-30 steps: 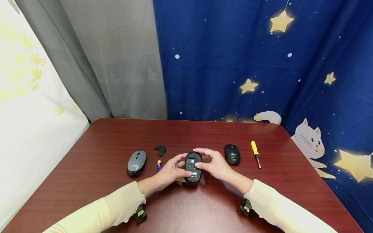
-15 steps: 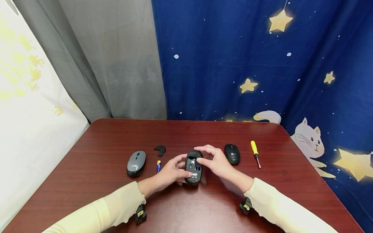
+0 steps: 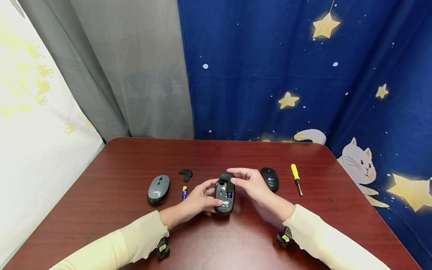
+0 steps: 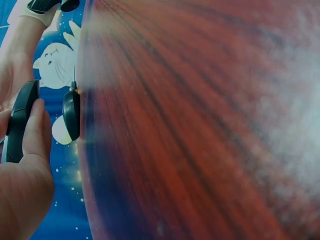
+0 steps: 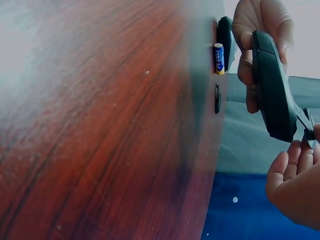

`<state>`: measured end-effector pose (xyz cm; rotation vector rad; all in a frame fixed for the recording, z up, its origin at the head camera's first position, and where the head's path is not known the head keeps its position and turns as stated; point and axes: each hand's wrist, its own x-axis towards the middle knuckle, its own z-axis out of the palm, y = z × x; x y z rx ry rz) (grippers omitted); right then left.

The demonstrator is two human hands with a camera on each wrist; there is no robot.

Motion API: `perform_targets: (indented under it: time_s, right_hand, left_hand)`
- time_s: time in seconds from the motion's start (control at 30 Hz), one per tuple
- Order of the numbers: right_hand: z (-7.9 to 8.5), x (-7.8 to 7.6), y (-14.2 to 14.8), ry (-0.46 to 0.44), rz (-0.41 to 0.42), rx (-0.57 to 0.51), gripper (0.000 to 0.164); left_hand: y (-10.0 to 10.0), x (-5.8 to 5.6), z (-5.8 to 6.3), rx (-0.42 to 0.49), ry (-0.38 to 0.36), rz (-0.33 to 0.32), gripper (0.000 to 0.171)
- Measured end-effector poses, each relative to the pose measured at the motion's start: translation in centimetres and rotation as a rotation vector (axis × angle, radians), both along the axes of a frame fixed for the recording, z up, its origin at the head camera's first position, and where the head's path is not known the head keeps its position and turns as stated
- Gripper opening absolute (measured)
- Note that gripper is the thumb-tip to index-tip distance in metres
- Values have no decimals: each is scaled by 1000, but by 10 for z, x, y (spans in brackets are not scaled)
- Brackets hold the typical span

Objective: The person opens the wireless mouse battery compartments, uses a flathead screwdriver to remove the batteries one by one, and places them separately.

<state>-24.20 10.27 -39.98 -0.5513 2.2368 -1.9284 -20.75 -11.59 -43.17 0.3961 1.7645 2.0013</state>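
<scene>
An upside-down black computer mouse (image 3: 221,198) is gripped along its left side by my left hand (image 3: 200,197), thumb lying across the underside. At its far end, my right hand (image 3: 251,183) pinches a dark battery cover (image 5: 308,131) between thumb and fingers. The right wrist view shows that cover tilted away from the mouse's end. Part of a blue battery (image 3: 229,195) shows in the uncovered compartment. To the left, a blue and yellow battery (image 3: 184,192) lies beside the left hand, with a black T-shaped battery cover (image 3: 186,174) beyond it.
A grey mouse (image 3: 158,189) sits at the left, and another black mouse (image 3: 269,179) is just behind the right hand. Farther right lies a yellow-handled screwdriver (image 3: 295,176). Curtains hang past the back edge of the reddish-brown table (image 3: 216,157).
The right hand has drawn the cover up and toward the mouse's far end, uncovering the compartment and the blue battery. The left hand keeps its grip, almost unmoved.
</scene>
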Motion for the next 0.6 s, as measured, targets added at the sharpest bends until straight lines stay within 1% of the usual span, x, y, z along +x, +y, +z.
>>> perform_targets:
  time_s: [0.13, 0.3, 0.53, 0.6]
  right_hand:
    - [2, -2, 0, -22, -19, -8, 33]
    - [7, -4, -1, -71, -34, -74, 35]
    - [17, -10, -2, -144, -6, -259, 40]
    - [20, -13, -3, -171, -3, -295, 40]
  left_hand:
    - [0, 0, 0, 0, -1, 1, 70]
    - [0, 2, 1, 12, -4, -8, 68]
    - [1, 4, 1, 34, -15, -11, 69]
    - [1, 4, 2, 33, -17, -11, 69]
